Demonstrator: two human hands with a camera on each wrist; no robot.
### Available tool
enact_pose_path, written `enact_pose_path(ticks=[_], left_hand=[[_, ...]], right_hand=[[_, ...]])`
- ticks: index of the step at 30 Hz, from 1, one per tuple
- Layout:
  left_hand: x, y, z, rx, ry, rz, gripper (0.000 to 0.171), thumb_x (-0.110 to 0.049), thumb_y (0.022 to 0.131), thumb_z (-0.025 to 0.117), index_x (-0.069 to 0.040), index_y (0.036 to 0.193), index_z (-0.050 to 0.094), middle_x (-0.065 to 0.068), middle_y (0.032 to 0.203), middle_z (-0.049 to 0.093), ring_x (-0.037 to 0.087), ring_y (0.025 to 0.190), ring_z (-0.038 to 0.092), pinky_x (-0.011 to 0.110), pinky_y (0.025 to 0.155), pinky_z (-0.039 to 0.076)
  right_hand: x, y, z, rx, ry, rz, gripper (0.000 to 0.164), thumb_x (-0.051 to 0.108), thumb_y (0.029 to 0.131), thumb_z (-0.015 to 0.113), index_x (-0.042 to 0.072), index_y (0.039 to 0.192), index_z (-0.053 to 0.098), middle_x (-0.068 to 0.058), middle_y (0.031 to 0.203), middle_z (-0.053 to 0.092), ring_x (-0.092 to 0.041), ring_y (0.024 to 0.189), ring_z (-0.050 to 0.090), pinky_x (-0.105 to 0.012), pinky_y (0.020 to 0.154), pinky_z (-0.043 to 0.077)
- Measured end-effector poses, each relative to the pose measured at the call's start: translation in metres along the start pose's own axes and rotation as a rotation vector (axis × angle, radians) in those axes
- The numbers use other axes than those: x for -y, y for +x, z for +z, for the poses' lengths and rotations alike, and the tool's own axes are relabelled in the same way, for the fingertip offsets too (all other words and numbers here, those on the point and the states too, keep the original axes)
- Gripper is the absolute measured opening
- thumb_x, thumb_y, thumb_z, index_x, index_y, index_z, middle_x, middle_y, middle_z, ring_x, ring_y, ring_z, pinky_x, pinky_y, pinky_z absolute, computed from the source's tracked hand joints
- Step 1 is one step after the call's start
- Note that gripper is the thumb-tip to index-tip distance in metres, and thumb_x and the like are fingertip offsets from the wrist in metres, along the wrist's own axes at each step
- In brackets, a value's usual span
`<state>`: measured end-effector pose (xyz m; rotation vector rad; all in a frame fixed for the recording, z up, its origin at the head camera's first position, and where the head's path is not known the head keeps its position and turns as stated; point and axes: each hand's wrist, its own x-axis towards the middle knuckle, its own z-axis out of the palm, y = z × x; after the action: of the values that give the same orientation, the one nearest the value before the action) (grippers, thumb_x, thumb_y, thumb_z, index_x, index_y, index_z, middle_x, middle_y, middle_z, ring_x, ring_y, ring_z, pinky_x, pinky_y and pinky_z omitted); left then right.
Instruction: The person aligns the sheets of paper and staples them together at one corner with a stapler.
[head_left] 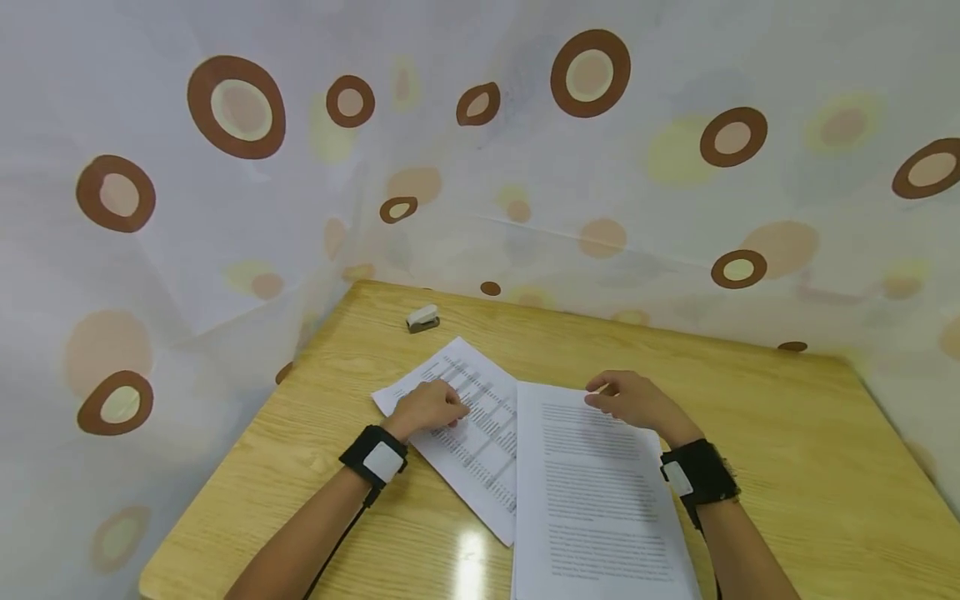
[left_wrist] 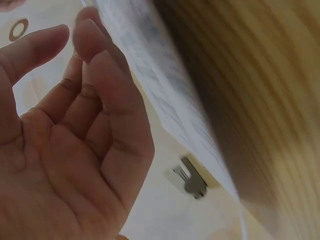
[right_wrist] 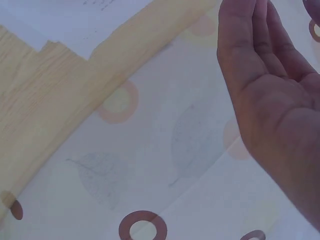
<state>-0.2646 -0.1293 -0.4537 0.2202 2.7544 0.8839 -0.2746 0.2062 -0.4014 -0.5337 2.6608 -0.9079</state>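
Observation:
Two groups of printed paper overlap on the wooden table. The left one, a slanted sheet (head_left: 480, 450) with table-like print, runs partly under a stack of text pages (head_left: 600, 500). Over the slanted sheet, near its left edge, is my left hand (head_left: 429, 408); the left wrist view shows its fingers (left_wrist: 120, 90) loosely bent with nothing between them and the thumb. My right hand (head_left: 633, 402) hovers at the top right of the text stack, fingers relaxed and holding nothing. A small white and dark grey stapler (head_left: 423, 318) lies behind the slanted sheet.
The wooden table (head_left: 810, 433) extends to the right of the pages. Behind and to the left hangs a pale curtain (head_left: 525, 167) with brown rings, meeting the table's back edge. Both wrists wear black straps with cables running down the forearms.

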Motion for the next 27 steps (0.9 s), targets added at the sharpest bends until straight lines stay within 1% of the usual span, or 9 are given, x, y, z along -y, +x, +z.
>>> enact_pose_path(ticks=[2,5,7,11,16,21,24,27], left_hand=[[0.009,-0.004,-0.006,-0.048,0.010,-0.030,0.025,-0.026,0.093,0.067,-0.012,0.073,0.072,-0.003,0.069,0.063,0.014,0.062,0.052,0.029,0.054,0.037],[0.020,-0.009,-0.014,-0.103,0.027,-0.054,0.017,-0.022,0.091,0.068,-0.010,0.080,0.074,0.000,0.077,0.065,0.016,0.066,0.055,0.030,0.058,0.041],[0.025,-0.012,-0.017,-0.124,0.045,-0.069,0.013,-0.021,0.090,0.069,-0.010,0.085,0.074,0.001,0.082,0.066,0.017,0.070,0.057,0.032,0.061,0.044],[0.033,-0.014,-0.022,-0.149,0.069,-0.107,0.013,-0.022,0.090,0.069,-0.010,0.091,0.073,0.003,0.089,0.067,0.019,0.076,0.059,0.034,0.066,0.047],[0.039,-0.020,-0.028,-0.184,0.093,-0.152,0.019,-0.022,0.089,0.070,-0.008,0.103,0.072,0.007,0.098,0.067,0.021,0.083,0.060,0.037,0.069,0.048],[0.047,-0.024,-0.032,-0.203,0.109,-0.176,0.030,-0.021,0.088,0.071,-0.006,0.114,0.069,0.010,0.102,0.064,0.025,0.087,0.058,0.041,0.072,0.048],[0.053,-0.027,-0.033,-0.217,0.123,-0.203,0.034,-0.022,0.088,0.071,-0.006,0.118,0.067,0.012,0.106,0.061,0.028,0.090,0.056,0.044,0.074,0.048],[0.057,-0.028,-0.035,-0.232,0.126,-0.231,0.037,-0.024,0.089,0.071,-0.007,0.122,0.065,0.014,0.112,0.060,0.030,0.094,0.055,0.047,0.077,0.047]], right_hand=[[0.004,0.009,0.005,0.002,-0.029,-0.013,0.036,0.024,0.100,0.063,-0.005,0.120,0.065,-0.014,0.105,0.067,-0.028,0.090,0.063,-0.043,0.079,0.052],[0.010,0.022,0.010,-0.002,-0.056,-0.043,0.033,0.025,0.100,0.061,-0.003,0.115,0.068,-0.013,0.105,0.069,-0.026,0.092,0.063,-0.046,0.081,0.051],[0.012,0.031,0.014,-0.006,-0.065,-0.059,0.030,0.024,0.100,0.061,-0.002,0.112,0.070,-0.012,0.104,0.069,-0.027,0.093,0.063,-0.046,0.082,0.051],[0.018,0.050,0.023,-0.023,-0.081,-0.087,0.028,0.022,0.100,0.061,-0.003,0.108,0.071,-0.012,0.101,0.069,-0.027,0.090,0.062,-0.045,0.080,0.051],[0.024,0.074,0.038,-0.054,-0.076,-0.127,0.025,0.019,0.100,0.061,-0.003,0.104,0.072,-0.010,0.093,0.069,-0.022,0.080,0.059,-0.039,0.073,0.049],[0.030,0.094,0.050,-0.102,-0.085,-0.156,0.022,0.016,0.099,0.063,-0.003,0.102,0.073,-0.009,0.091,0.069,-0.021,0.077,0.060,-0.039,0.072,0.050],[0.033,0.104,0.057,-0.090,-0.070,-0.143,0.022,0.016,0.098,0.063,-0.003,0.103,0.072,-0.011,0.093,0.069,-0.023,0.079,0.061,-0.039,0.073,0.050],[0.037,0.112,0.061,-0.065,-0.053,-0.113,0.023,0.017,0.098,0.064,-0.004,0.104,0.071,-0.012,0.096,0.069,-0.024,0.082,0.062,-0.040,0.075,0.051]])
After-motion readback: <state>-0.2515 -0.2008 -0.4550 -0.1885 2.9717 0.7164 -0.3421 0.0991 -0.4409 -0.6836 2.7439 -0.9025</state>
